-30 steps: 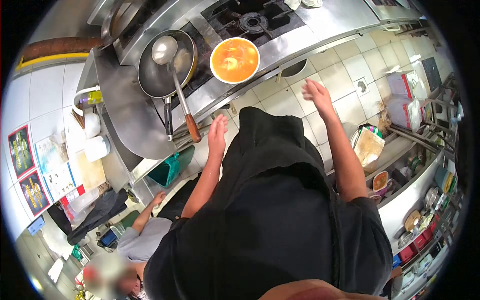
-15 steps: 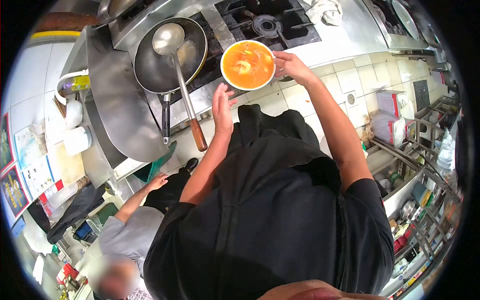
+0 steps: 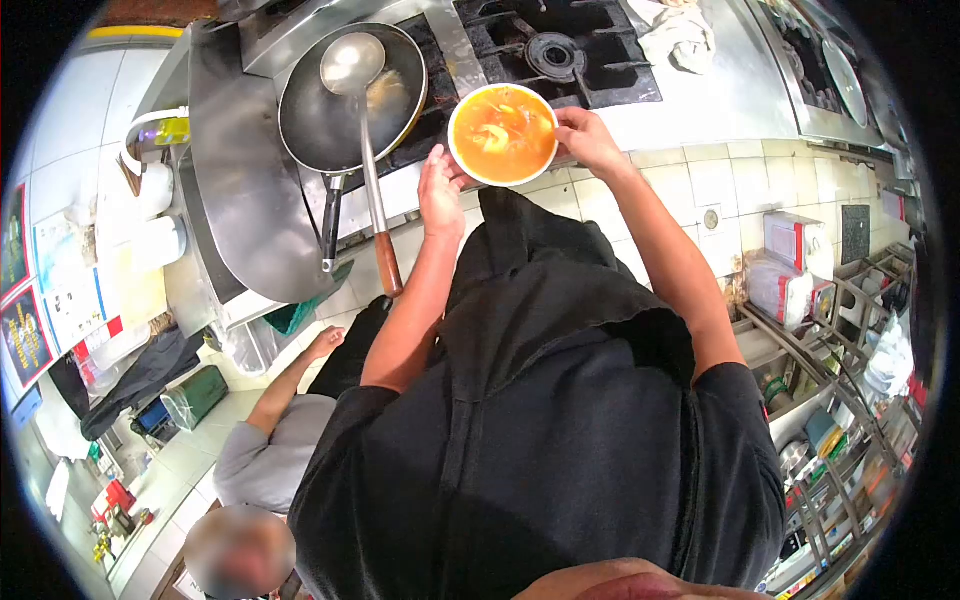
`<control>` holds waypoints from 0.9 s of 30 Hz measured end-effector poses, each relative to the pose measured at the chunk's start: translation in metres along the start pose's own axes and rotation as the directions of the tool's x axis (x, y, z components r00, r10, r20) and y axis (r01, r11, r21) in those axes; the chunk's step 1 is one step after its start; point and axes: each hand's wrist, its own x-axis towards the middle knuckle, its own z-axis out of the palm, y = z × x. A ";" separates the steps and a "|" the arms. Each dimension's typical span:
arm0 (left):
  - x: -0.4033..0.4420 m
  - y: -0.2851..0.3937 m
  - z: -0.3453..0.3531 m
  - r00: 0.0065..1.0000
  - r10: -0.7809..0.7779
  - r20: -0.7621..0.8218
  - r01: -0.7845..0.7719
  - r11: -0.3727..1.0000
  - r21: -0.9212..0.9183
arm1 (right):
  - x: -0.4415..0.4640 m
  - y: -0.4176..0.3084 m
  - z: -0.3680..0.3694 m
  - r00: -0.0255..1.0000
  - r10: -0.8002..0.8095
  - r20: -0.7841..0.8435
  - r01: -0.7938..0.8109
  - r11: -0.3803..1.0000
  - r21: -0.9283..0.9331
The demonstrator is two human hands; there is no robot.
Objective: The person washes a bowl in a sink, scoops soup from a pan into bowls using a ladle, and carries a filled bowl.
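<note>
A white bowl [image 3: 503, 135] of orange soup with pale pieces in it stands at the front edge of the stove. My right hand [image 3: 588, 138] grips the rim on its right side. On the other side, my left hand [image 3: 441, 192] is against the bowl's lower left, its fingers pointing up and partly hidden by the bowl. Left of the bowl is a black frying pan [image 3: 315, 110] with a metal ladle [image 3: 353, 64] lying in it. The ladle's wooden handle reaches down past the stove's edge.
A gas burner [image 3: 555, 56] is behind the bowl, with a crumpled cloth [image 3: 678, 40] to its right. Another person [image 3: 275, 450] in a grey shirt is at the lower left. Metal shelves [image 3: 850, 400] with containers line the right.
Both hands have come up to the bowl from apart; the right one has taken its rim and the left has closed in on the other side. The view has shifted.
</note>
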 end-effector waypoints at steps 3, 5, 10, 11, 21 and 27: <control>0.004 -0.002 -0.001 0.999 -0.005 -0.036 0.004 1.000 -0.012 | -0.001 0.005 -0.002 1.000 -0.028 -0.003 0.028 0.999 -0.016; 0.002 -0.003 -0.001 0.999 -0.012 -0.045 0.013 1.000 0.014 | -0.001 0.005 -0.005 0.999 -0.048 -0.002 0.048 0.998 -0.035; -0.007 -0.001 0.009 0.999 -0.040 -0.020 0.040 0.999 0.007 | -0.004 0.016 -0.016 0.997 -0.079 -0.003 0.078 0.992 -0.099; -0.008 0.000 0.010 0.999 -0.051 -0.007 0.051 0.999 0.012 | -0.009 0.016 -0.019 0.997 -0.073 -0.008 0.072 0.994 -0.078; -0.018 -0.012 0.049 0.986 -0.138 0.099 0.127 0.986 0.106 | -0.060 -0.014 -0.061 0.998 -0.024 -0.062 0.020 0.998 -0.055; -0.018 -0.021 0.086 0.974 -0.161 0.158 0.144 0.983 0.110 | -0.091 -0.026 -0.093 0.989 -0.025 -0.145 0.024 1.000 -0.010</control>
